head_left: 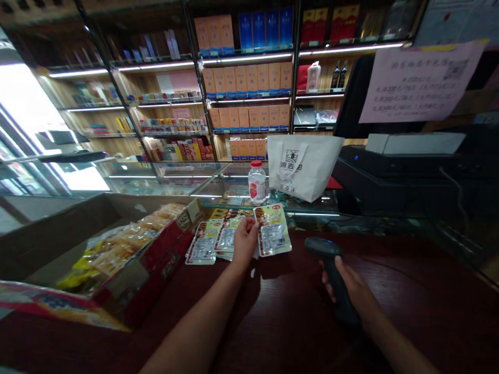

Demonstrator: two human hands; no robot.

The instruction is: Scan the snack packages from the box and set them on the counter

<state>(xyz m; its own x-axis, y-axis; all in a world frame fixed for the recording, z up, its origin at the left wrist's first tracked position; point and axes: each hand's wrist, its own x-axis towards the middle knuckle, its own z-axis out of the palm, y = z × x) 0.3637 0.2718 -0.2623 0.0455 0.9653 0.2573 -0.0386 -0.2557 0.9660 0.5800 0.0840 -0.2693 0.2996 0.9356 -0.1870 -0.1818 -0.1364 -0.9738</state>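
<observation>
Box [166, 266]'s on the left of the counter [280, 306], snacks [128, 244] inside, packets [274, 234] just right of it, then the scanner [335, 280]. Bottle [257, 186]'s behind the packets, bag [304, 169] to its right, shelves [247, 59] way back.

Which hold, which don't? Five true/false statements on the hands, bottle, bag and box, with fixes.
1. The right hand holds a scanner. True.
2. The left hand grips the bottle. False: the left hand holds a packet by its edge.
3. The bottle stands upright. True.
4. The bag is left of the bottle. False: the bag is right of it.
5. The box is closed. False: the box is open on top.
</observation>
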